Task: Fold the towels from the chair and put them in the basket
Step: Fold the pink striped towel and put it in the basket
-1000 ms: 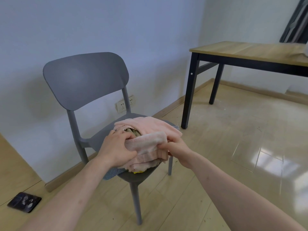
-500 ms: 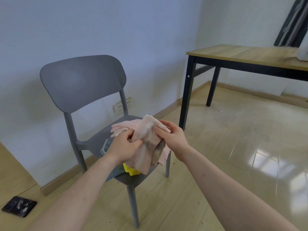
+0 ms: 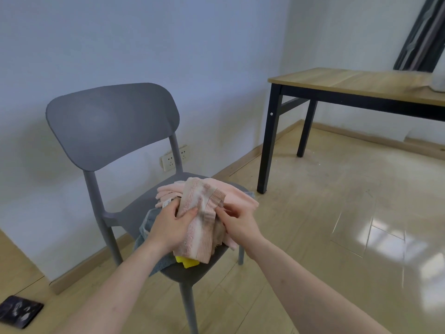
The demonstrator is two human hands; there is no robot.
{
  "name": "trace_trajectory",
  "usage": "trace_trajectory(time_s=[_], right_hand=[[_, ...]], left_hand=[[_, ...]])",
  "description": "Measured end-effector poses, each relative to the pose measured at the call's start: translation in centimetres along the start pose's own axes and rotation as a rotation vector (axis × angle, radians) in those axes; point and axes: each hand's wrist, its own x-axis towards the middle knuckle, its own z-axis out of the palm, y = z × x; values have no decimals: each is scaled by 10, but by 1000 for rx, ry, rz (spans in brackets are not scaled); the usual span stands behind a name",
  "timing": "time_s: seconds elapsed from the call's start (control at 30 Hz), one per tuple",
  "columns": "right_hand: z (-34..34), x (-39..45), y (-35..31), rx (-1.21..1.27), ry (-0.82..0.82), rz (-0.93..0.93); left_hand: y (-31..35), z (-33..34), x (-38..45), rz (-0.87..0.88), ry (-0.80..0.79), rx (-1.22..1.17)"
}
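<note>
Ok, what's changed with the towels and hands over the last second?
Both hands, left hand and right hand, have lifted the pink towel off the pile; it now hangs between them, still gripped. The other towels stay on the grey chair, and the table is unmoved.

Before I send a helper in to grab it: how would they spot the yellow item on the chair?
Find the grey chair against the wall. On its seat is a pile of towels, and the yellow item peeks out at the front edge, under the pink towel both hands hold. It is the only bright yellow thing among pink and grey cloth.
</note>
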Motion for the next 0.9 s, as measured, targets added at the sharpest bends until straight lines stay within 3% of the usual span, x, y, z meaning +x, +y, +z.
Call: trace_trajectory(time_s=[0.33, 0.57, 0.7, 0.9], right_hand=[[-30, 25, 6, 292, 32, 88], [-106, 46, -24, 273, 161, 158], [-178, 42, -95, 198, 127, 226], [-304, -6, -250, 200, 8, 314]], left_hand=[[38, 36, 1, 69, 52, -153], [77, 60, 30, -117, -162, -300], [165, 58, 53, -131, -287, -315], [374, 51, 60, -171, -507, -415]])
